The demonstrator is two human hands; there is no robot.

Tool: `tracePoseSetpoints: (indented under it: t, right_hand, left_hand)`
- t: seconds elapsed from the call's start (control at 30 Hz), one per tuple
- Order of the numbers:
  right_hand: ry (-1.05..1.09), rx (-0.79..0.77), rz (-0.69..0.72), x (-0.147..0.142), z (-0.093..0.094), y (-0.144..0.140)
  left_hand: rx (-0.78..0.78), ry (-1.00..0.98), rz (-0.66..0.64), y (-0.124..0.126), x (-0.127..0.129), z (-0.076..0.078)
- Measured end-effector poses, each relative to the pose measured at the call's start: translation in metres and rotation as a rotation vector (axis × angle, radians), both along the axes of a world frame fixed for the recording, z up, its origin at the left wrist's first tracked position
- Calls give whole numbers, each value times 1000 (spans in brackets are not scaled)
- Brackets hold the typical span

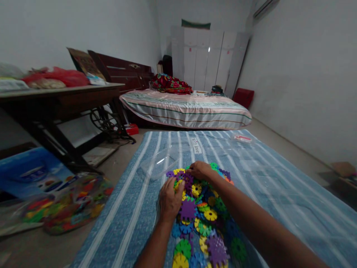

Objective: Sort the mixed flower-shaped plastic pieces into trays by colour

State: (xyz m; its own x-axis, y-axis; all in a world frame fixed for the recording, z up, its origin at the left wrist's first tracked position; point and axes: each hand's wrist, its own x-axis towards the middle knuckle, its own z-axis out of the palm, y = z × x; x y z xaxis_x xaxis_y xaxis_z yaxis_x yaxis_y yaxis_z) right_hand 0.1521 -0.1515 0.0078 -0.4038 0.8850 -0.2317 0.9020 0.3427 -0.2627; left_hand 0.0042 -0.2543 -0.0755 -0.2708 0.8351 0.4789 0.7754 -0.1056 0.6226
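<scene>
My right forearm (251, 212) hides part of the pile (187, 209), and the bottom edge crops its near end. I can't tell what the right grip (202, 170) pinches. The floor bag (75, 204) blurs; the wall unit (264, 8) runs out of view.

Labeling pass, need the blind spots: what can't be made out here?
Right hand, head view: its own back hides the fingertips; whether it grips anything is unclear.
Pieces, head view: bottom edge cuts off the near end; the right forearm covers some.
Packet, head view: print too small and blurred.
Floor bag, head view: blur obscures its contents' shapes.
</scene>
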Motion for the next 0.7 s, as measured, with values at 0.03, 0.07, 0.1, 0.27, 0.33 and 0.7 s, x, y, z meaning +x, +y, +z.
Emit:
tracePoseSetpoints:
  t: [0.03, 0.07, 0.1, 0.27, 0.33, 0.7]
  right_hand:
    - [1, -5, -5, 3, 1, -3]
    - [3, -10, -10, 6, 2, -6]
    - [4, -13, -16, 9, 3, -9]
    - [33, 7, -45, 28, 4, -33]
    - [62, 47, -60, 37, 4, -48]
    - [562, 509, -2, 96, -25, -125]
  left_hand:
    - [-11, 3, -22, 0, 0, 1]
    - [-19, 3, -46, 0, 0, 3]
    - [-24, 2, -69, 0, 0, 4]
    - [-57, -30, -162, -3, 2, 12]
    - [-60, -46, -190, -5, 3, 15]
    - [-127, -97, -222, -8, 8, 19]
